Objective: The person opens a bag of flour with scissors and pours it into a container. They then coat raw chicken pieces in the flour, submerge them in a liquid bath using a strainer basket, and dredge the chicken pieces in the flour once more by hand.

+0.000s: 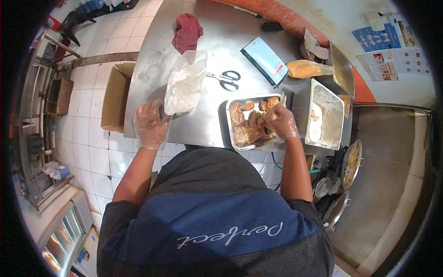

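Note:
My left hand (151,124), in a clear plastic glove, is over the table's front edge with its fingers curved and apart. Right beside it lies a clear plastic bag (185,85) with white powder inside; I cannot tell whether they touch. My right hand (282,121), gloved the same way, reaches over the right side of a metal tray (238,148). Its fingertips are bent down among browned meat pieces (254,121), which look like chicken. Whether they grip a piece is hidden. A crumpled clear film or bag (247,135) covers part of the tray's near side.
Black-handled scissors (228,79), a light blue pouch (266,60) and a red cloth (187,33) lie on the steel table (152,62). A deep metal pan (325,114) stands right of the tray, below a bag of orange-brown contents (308,69). A cardboard box (116,100) is at left.

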Motion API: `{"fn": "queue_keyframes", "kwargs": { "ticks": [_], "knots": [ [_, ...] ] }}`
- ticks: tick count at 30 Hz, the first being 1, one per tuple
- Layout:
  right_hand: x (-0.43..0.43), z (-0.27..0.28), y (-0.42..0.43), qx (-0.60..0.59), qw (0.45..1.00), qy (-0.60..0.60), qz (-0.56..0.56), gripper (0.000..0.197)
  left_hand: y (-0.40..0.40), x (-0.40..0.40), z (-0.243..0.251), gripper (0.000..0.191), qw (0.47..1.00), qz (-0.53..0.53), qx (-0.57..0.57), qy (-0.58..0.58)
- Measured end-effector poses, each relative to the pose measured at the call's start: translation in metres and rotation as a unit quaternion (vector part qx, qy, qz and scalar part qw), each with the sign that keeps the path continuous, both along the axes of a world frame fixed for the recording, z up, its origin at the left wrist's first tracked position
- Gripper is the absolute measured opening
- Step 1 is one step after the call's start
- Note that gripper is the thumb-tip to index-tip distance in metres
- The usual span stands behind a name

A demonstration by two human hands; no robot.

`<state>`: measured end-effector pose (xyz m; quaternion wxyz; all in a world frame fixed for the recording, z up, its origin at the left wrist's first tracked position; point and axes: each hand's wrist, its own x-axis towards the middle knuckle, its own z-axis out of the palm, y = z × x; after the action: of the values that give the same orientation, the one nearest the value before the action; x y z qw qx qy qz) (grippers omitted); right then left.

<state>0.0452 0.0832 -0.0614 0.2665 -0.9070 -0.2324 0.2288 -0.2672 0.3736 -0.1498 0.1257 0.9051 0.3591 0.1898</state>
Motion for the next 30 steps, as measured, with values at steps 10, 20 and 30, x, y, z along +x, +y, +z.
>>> {"fn": "queue_keyframes", "kwargs": {
  "ticks": [10,20,30],
  "knots": [
    [-0.013,-0.091,0.041,-0.152,0.906,-0.291,0.267,0.023,0.0,0.004,0.009,0.062,0.999,0.0,-0.021,0.037],
    [0.039,0.056,-0.024,0.0,0.944,-0.284,-0.167,0.032,-0.002,-0.001,0.0,0.06,1.0,-0.007,-0.021,-0.022],
    [0.092,0.062,-0.105,-0.027,0.919,-0.354,-0.171,0.038,-0.001,0.006,0.005,0.067,1.0,-0.008,-0.009,0.009]
  ]
}}
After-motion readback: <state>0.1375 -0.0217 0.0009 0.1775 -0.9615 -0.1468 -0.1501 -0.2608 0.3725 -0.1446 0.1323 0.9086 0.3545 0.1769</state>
